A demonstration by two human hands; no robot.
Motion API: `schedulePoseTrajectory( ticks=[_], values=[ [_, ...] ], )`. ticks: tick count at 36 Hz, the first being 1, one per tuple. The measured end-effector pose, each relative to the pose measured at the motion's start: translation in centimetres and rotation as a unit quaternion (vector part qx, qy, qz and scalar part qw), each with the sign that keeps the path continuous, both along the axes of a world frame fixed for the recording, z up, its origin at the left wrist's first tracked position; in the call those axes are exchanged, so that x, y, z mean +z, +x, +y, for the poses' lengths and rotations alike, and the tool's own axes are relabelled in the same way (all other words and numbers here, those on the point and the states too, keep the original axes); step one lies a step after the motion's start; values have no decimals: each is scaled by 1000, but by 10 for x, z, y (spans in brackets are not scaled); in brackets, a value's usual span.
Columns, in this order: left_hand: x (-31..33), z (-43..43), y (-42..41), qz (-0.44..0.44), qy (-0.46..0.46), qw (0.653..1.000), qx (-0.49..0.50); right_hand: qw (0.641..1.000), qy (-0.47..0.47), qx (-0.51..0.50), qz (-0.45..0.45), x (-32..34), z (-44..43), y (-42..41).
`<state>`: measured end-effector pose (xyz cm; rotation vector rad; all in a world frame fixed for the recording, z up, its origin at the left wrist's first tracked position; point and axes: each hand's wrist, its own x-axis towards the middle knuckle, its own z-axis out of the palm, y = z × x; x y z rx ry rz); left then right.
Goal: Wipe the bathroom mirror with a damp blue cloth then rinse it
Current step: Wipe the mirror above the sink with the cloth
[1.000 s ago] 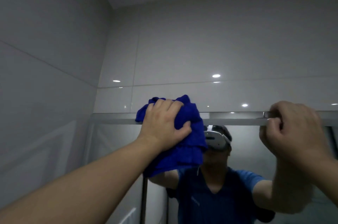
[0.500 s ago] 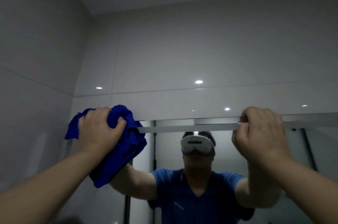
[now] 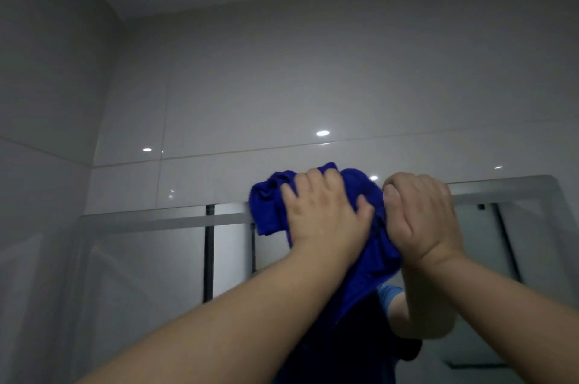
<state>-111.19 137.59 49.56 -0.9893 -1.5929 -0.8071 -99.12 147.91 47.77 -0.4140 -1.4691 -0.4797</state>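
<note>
The bathroom mirror [image 3: 150, 264] fills the lower part of the head view, its frosted top edge [image 3: 163, 219] running across. A bunched blue cloth [image 3: 269, 202] is pressed against that top edge near the middle. My left hand [image 3: 322, 214] lies on the cloth with fingers spread over it, holding it to the glass. My right hand [image 3: 419, 217] is curled into a fist on the mirror's top edge, touching the cloth's right side. The cloth's lower folds hang between my forearms and hide my reflection's head.
Glossy grey wall tiles [image 3: 282, 101] rise above the mirror to the ceiling. A side wall [image 3: 40, 133] closes in at the left, meeting the mirror's left end. The mirror reflects a dark vertical post [image 3: 208, 255] and a blue sleeve [image 3: 388, 296].
My left hand has swept the cloth right along the mirror's top edge, from the left corner to the middle, up against my right hand. The camera has tilted upward.
</note>
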Motion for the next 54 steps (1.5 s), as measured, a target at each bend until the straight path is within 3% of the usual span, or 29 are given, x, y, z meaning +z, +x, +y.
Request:
schedulePoseTrajectory(
  ticks=[6, 10, 14, 19, 24, 28, 31, 33, 36, 38, 41, 54],
  values=[
    [2, -6, 1, 16, -57, 998, -22, 997, -9, 73, -7, 1, -3, 6],
    [21, -35, -9, -8, -155, 983, -97, 990, 27, 119, 74, 1, -39, 2],
    [55, -65, -34, -59, -244, 940, -230, 986, 71, 150, -31, 2, -99, -31],
    [76, -91, -58, -207, -191, 881, -380, 987, -42, 154, -38, 3, -128, -73],
    [82, -91, -74, -280, -155, 856, -406, 988, -115, 63, -83, 0, -119, -100],
    [78, -91, -74, -310, -126, 824, -457, 983, -104, -39, -148, -6, -109, -108],
    [71, -88, -81, -303, -79, 811, -495, 982, -86, -86, -142, -6, -108, -108],
    [64, -84, -81, -267, -75, 823, -496, 983, -80, -106, -129, -1, -106, -109],
    [52, -79, -80, -72, -58, 916, -391, 983, -64, -137, -105, 9, -99, -108],
    [41, -77, -91, 32, 12, 951, -308, 983, -64, -143, -93, 15, -96, -108],
    [22, -76, -118, 9, 80, 970, -229, 984, -54, -149, -79, 16, -93, -111],
    [-4, -57, -153, 37, 55, 981, -182, 992, -3, -119, -49, 14, -65, -90]
  ],
)
